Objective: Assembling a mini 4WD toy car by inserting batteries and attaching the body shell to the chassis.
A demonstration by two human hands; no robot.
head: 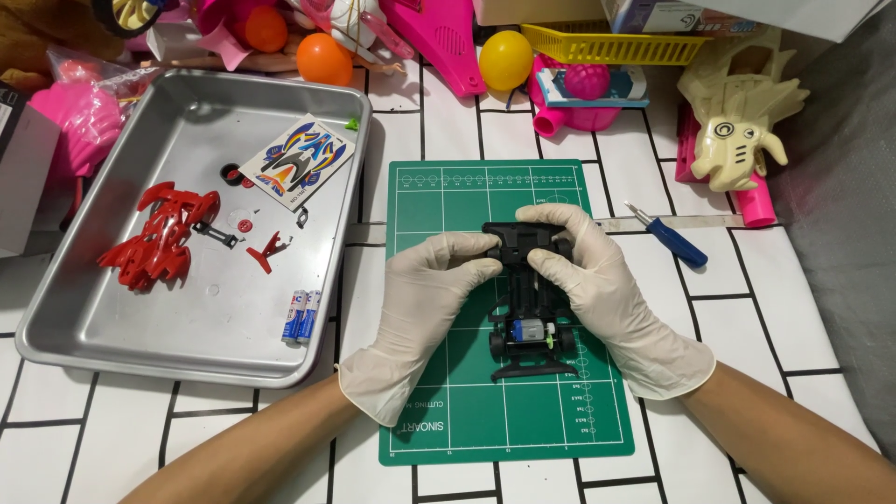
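Both the left hand (431,294) and right hand (583,271) grip the toy car frame's (529,308) far end (its long axis runs back toward the wrists).

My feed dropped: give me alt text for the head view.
Both gloved hands, left hand and right hand, grip a black toy car chassis over a green cutting mat. A metal tray at left holds a red car shell.
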